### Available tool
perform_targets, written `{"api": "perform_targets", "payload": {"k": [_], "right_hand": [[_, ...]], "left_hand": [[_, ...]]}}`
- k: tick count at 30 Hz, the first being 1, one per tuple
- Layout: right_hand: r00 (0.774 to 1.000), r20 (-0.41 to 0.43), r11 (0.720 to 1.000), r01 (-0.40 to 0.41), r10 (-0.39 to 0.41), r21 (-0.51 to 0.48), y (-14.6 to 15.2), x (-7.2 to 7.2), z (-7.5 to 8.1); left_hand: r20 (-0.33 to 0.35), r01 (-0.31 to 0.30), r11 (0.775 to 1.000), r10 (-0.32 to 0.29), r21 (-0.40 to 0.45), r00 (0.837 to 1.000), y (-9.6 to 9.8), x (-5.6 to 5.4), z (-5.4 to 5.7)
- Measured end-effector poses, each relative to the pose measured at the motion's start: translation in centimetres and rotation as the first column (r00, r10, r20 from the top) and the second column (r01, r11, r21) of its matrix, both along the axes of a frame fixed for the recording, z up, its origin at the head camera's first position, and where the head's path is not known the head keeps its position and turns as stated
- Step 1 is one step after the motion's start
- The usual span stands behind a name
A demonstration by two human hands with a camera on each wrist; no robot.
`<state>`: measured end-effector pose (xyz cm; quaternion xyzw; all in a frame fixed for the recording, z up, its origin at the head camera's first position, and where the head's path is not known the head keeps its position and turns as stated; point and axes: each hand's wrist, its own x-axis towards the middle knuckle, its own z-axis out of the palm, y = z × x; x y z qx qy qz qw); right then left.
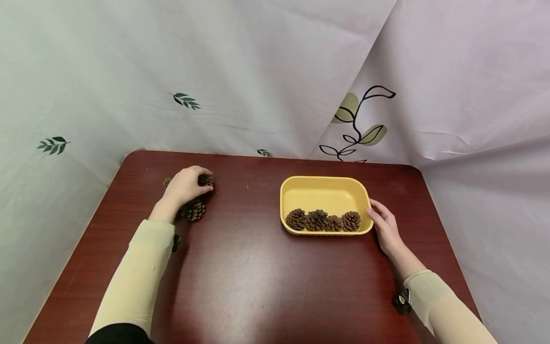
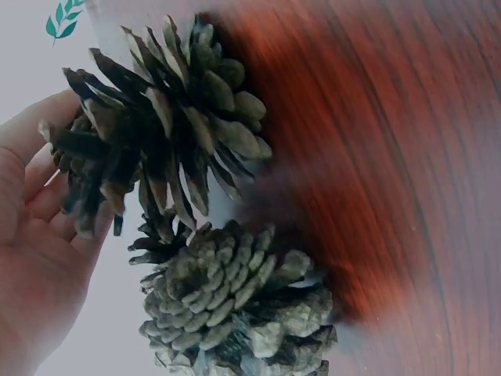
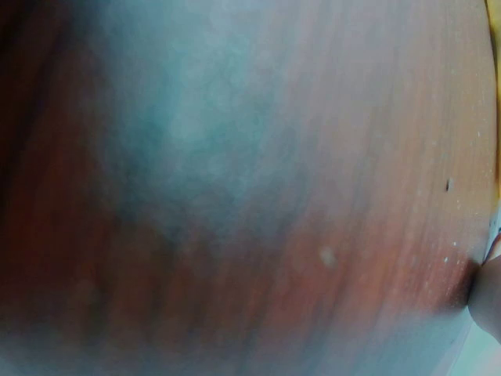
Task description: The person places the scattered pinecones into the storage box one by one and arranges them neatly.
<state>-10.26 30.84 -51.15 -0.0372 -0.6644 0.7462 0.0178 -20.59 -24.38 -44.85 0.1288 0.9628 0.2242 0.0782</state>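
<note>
My left hand (image 1: 185, 185) pinches a brown pine cone (image 1: 206, 180) between thumb and fingers at the table's far left. Just below that hand lie more pine cones (image 1: 194, 210), partly hidden by the wrist; another cone (image 1: 167, 182) peeks out behind it. The left wrist view shows two large cones close up, a spiky upper one (image 2: 168, 125) overlapping the fingers and a rounder lower one (image 2: 235, 305). My right hand (image 1: 386, 225) grips the right end of a yellow plastic tray (image 1: 324, 178), thumb over the rim. Several pine cones (image 1: 317, 220) sit in a row along its near side.
The dark red wooden table (image 1: 258, 282) has rounded far corners. White cloth (image 1: 258, 71) with leaf prints hangs behind it and at both sides. Mostly tabletop fills the right wrist view, with the tray's yellow edge (image 3: 496, 47) at its right border.
</note>
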Motion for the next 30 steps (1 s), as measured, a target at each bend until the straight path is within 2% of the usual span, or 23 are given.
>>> {"api": "perform_targets", "payload": {"k": [7,14,20,26,30], "right_hand": [[1.000,-0.003,1.000,-0.002,0.002,-0.001,0.1,0.0,-0.1],[1.000,-0.004,1.000,-0.001,0.001,0.000,0.1,0.0,-0.1],[1.000,-0.004,1.000,0.001,-0.001,0.003,0.1,-0.1,-0.2],[1.000,-0.007,1.000,0.003,-0.003,-0.002,0.0,-0.1,-0.1],[1.000,-0.011,1.000,0.002,-0.003,-0.005,0.0,-0.1,-0.1]], "left_hand": [[-0.081,-0.018,0.998,0.023,0.060,0.996,1.4,0.5,0.3],[-0.174,-0.055,0.988,0.080,0.146,0.982,3.3,0.8,0.6],[-0.221,-0.052,0.973,0.103,0.225,0.970,5.2,0.9,0.6],[-0.250,-0.027,0.948,0.111,0.318,0.962,7.5,1.1,0.6],[-0.272,0.028,0.929,0.079,0.369,0.959,9.3,1.3,0.7]]}}
